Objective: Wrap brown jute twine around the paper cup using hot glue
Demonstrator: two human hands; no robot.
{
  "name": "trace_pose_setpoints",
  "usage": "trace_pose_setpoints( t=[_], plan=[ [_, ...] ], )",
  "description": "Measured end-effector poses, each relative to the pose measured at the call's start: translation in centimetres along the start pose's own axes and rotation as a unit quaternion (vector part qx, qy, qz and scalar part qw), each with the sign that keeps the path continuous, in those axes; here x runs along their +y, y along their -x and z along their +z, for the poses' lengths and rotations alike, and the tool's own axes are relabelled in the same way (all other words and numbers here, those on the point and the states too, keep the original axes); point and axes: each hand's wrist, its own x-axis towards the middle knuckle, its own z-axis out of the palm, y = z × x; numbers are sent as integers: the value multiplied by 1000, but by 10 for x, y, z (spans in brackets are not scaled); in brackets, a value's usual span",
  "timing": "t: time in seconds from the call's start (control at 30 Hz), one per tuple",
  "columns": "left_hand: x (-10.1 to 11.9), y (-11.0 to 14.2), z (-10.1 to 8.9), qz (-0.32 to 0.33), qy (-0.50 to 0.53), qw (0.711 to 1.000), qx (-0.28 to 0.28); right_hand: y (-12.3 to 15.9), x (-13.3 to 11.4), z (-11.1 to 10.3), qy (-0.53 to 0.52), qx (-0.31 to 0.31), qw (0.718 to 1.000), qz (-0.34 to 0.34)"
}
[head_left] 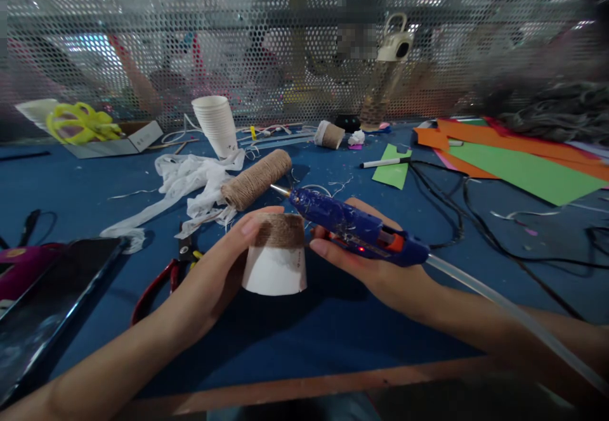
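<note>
Held upside down in my left hand (226, 259) is a paper cup (276, 272), white at its wide lower part. Brown twine wraps the narrow upper band of the cup. My right hand (366, 259) grips a blue hot glue gun (352, 218) with an orange part, a lit red light and a long clear glue stick out of its back. The gun's metal tip points left, just above the cup's top and apart from it. Behind the cup lies a roll of brown twine (257, 180). Fingers on the far side of the cup are hidden.
White cloth strips (195, 183) and stacked paper cups (216, 123) stand behind left. Red-handled pliers (157, 291) and a phone (52, 313) lie left. A black cord (504, 240), marker (383, 162) and coloured paper (528, 167) lie right. A bottle (383, 85) stands by the perforated screen.
</note>
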Motion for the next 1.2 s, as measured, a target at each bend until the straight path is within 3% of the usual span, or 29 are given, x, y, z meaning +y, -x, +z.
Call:
trace_pose_setpoints(
  t=[0.37, 0.53, 0.73, 1.1, 1.2],
  plan=[
    [1, 1, 4, -24, 31, 999, 18, 0, 0, 0, -13, -9, 999, 38],
    [3, 1, 5, 4, 11, 1000, 12, 0, -1, 1, -27, -4, 998, 49],
    [-1, -1, 0, 6, -10, 1000, 17, -1, -1, 2, -16, -8, 999, 34],
    [1, 6, -1, 11, -6, 1000, -27, -1, 0, 0, -20, -22, 999, 27],
    [2, 4, 1, 4, -36, 999, -4, -1, 0, 1, -32, -13, 999, 28]
  ],
)
